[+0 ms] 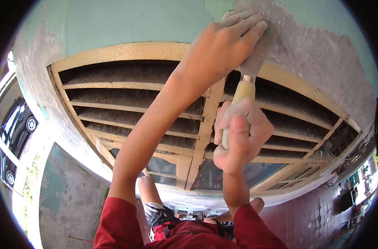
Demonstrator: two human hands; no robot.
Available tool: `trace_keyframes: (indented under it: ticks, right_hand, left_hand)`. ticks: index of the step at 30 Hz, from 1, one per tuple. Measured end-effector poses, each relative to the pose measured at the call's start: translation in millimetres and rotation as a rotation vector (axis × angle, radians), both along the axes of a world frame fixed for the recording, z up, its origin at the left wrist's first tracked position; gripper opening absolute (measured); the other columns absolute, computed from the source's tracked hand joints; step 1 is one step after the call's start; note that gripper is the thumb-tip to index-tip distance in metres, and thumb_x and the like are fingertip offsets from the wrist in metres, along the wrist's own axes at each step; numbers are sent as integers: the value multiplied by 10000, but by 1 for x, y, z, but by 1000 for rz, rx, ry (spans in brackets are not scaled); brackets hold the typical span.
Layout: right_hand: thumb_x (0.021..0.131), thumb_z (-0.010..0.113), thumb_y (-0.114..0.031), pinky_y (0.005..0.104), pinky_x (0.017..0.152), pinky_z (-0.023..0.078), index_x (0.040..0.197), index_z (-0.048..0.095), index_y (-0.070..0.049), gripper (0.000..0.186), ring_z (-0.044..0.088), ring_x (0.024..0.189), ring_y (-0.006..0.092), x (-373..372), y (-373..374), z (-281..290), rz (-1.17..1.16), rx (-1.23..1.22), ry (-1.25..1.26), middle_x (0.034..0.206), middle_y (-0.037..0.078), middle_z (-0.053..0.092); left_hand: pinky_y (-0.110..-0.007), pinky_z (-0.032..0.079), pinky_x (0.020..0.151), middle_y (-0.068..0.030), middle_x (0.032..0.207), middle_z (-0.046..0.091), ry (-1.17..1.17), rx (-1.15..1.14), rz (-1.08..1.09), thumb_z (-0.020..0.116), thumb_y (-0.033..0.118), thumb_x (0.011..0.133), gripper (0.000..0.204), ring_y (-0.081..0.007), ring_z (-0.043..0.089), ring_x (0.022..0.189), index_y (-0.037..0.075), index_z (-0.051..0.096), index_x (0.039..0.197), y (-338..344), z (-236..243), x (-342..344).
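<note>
My right hand (243, 137) is wrapped round the pale yellow handle of a putty knife (245, 89), its wide blade pointing up at the wall. Dusty fingers of my left hand (234, 35) lie flat and stretched out over the upper part of that blade, pressing toward the wall and hiding the blade's edge. Around the tool the wall (305, 50) is bare and grey with scrape marks. Green paint (155, 25) still covers the wall to the left. Both hands are coated in pale dust.
Just below the tool, a yellow wooden louvred vent (139, 97) with dusty slats spans the wall, above glazed windows (209, 174). Far below lie red floor tiles (297, 220). A black car (18, 124) stands outside at left, beyond a weathered low wall (68, 199).
</note>
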State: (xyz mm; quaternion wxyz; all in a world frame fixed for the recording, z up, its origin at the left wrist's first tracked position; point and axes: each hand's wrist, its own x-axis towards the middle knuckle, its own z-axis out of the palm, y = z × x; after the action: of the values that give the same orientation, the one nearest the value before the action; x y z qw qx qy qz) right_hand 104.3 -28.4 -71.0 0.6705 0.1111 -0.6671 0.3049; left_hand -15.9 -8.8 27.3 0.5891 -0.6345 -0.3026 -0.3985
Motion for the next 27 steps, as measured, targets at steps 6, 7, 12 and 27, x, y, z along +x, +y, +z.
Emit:
trace_keyframes:
  ticks: [6, 7, 12, 27]
  right_hand:
    - [959, 568, -221, 227, 421, 264, 712, 472, -49, 316, 368, 422, 64, 3, 2, -10, -50, 26, -47, 548, 7, 454]
    - [958, 569, -219, 224, 426, 263, 711, 470, -51, 314, 366, 421, 62, 3, 3, -7, -68, 54, -38, 544, 9, 461]
    - [944, 579, -197, 219, 429, 252, 700, 461, -52, 308, 362, 412, 60, 0, -4, -1, -14, -34, -23, 503, 11, 454]
    - [954, 586, -204, 216, 424, 245, 697, 466, -59, 319, 378, 419, 49, 4, 5, 0, -28, -24, -53, 523, 6, 473]
  left_hand:
    - [-385, 567, 994, -137, 1307, 675, -37, -32, -6, 673, 39, 805, 466, -327, 650, 1203, 36, 646, 1270, 3, -13, -2]
    - [-375, 560, 1008, -137, 1301, 675, -29, -28, -8, 672, 39, 796, 431, -310, 643, 1222, 9, 650, 1225, 1, -6, -1]
    - [-373, 567, 995, -132, 1295, 680, -39, -38, -10, 680, 37, 787, 442, -302, 645, 1220, 8, 649, 1227, 0, -6, 1]
    - [-399, 540, 1050, -118, 1361, 651, -52, -55, -14, 669, 40, 829, 477, -307, 614, 1277, 47, 641, 1305, 1, -4, 2]
